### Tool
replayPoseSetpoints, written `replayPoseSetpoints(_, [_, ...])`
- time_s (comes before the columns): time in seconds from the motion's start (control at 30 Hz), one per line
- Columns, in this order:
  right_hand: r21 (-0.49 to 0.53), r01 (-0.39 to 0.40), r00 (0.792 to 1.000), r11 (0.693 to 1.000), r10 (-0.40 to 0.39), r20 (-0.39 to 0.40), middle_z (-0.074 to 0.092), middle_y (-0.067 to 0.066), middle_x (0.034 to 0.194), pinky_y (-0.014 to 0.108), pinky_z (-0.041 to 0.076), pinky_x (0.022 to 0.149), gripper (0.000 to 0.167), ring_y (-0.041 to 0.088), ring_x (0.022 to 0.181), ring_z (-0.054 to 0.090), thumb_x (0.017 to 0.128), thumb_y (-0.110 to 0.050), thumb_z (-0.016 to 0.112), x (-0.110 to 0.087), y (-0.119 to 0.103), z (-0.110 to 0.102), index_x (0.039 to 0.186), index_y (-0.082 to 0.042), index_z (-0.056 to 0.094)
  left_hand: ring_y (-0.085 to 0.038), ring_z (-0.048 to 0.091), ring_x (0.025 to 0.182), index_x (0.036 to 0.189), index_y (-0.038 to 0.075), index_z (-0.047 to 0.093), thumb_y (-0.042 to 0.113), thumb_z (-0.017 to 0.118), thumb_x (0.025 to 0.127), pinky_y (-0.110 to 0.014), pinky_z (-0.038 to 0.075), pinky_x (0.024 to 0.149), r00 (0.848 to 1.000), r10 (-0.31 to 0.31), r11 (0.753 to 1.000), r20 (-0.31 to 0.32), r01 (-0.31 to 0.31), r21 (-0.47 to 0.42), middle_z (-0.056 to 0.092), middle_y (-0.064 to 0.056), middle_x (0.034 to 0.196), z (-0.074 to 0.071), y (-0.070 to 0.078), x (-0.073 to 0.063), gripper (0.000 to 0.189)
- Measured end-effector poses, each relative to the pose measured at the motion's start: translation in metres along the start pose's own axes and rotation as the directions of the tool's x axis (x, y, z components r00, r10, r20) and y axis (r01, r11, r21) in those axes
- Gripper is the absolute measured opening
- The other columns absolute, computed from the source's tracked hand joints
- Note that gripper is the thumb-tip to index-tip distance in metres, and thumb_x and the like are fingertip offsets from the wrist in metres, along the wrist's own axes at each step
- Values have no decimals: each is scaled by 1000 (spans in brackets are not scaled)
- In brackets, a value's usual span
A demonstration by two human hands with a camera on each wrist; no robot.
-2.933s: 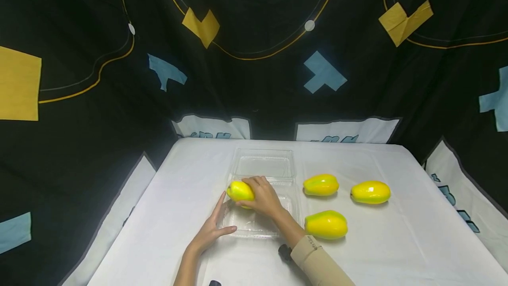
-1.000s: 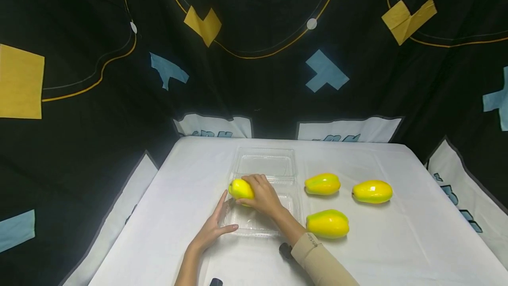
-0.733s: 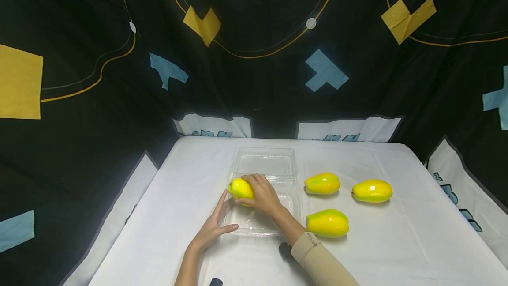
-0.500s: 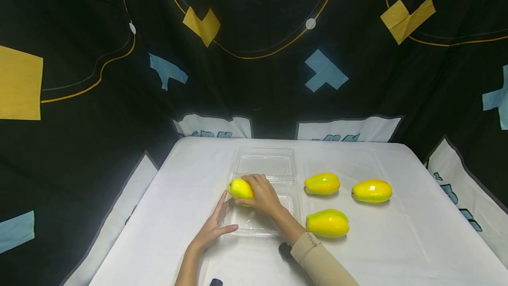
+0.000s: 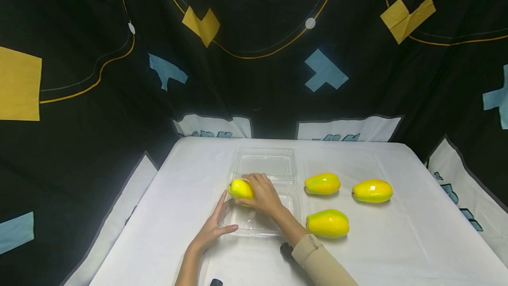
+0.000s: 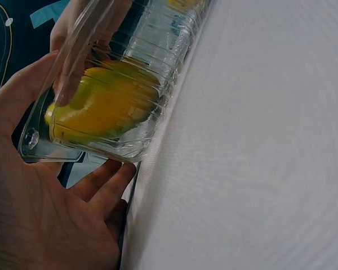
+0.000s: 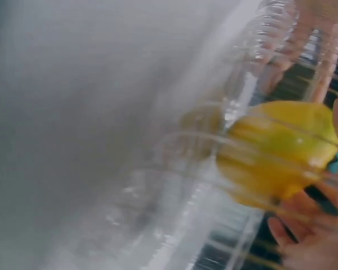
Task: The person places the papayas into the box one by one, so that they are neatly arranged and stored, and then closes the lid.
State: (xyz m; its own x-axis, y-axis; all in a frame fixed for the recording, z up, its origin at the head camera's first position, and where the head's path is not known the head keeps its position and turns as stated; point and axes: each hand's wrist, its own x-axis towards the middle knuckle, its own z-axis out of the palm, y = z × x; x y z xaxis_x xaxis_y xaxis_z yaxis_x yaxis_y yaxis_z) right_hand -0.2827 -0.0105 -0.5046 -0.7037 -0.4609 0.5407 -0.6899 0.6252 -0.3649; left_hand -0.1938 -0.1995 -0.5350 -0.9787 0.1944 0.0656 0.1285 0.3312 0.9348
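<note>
A yellow-green papaya (image 5: 240, 189) lies in the left part of a clear plastic clamshell box (image 5: 259, 233), whose lid (image 5: 265, 165) is folded back flat. My right hand (image 5: 263, 195) reaches over the box and grips the papaya, thumb on the near side and fingers on the far side. At the box's near left corner is my left hand (image 5: 210, 231), thumb and fingers spread and straight along its edges. The left wrist view shows the papaya (image 6: 115, 101) through the clear wall, the left hand's fingertips right at the corner. In the right wrist view, the papaya (image 7: 276, 152) appears through ribbed plastic.
Three more papayas lie right of the box: one at the back (image 5: 322, 183), one farther right (image 5: 372, 191) and one nearer (image 5: 327, 223). A white cloth (image 5: 377, 250) covers the table. A black curtain (image 5: 254, 92) with paper shapes hangs behind.
</note>
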Motion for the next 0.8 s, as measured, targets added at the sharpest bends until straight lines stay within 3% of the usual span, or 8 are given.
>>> replayPoseSetpoints(0.27, [4, -24, 999, 1000, 24, -35, 56, 1, 116, 35, 44, 90, 71, 19, 104, 48, 69, -53, 74, -2, -11, -25, 125, -14, 54, -40, 14, 136, 149, 31, 4, 25, 70, 76, -70, 9, 99, 1000, 10, 1000, -1, -10, 1, 8, -12, 153, 0, -1, 0, 99])
replayPoseSetpoints(0.43, [109, -64, 997, 992, 69, -35, 58, -1, 118, 37, 44, 93, 62, 18, 107, 50, 75, -51, 70, -7, -15, -48, 123, -15, 56, -39, 14, 136, 148, 35, 3, 28, 71, 74, -69, 10, 98, 1000, -1, 1000, -20, 2, 24, 8, -8, 153, 0, 0, 1, 101])
replayPoseSetpoints(0.63, [239, -152, 987, 959, 161, -22, 59, -6, 118, 40, 44, 93, 55, 13, 110, 50, 76, -51, 68, -17, -13, -84, 120, -20, 59, -38, 11, 137, 149, 29, 5, 28, 72, 73, -69, 8, 99, 1000, -9, 999, -24, 10, 31, 5, -7, 154, 1, 0, 1, 102])
replayPoseSetpoints(0.8, [332, -147, 987, 932, 160, -12, 56, -11, 121, 42, 43, 93, 51, 10, 114, 47, 78, -47, 69, -34, 1, -118, 122, -24, 57, -36, 7, 138, 149, 28, 5, 28, 72, 72, -67, 5, 100, 1000, -13, 1000, -26, 14, 26, 3, -6, 154, 1, 0, 0, 102])
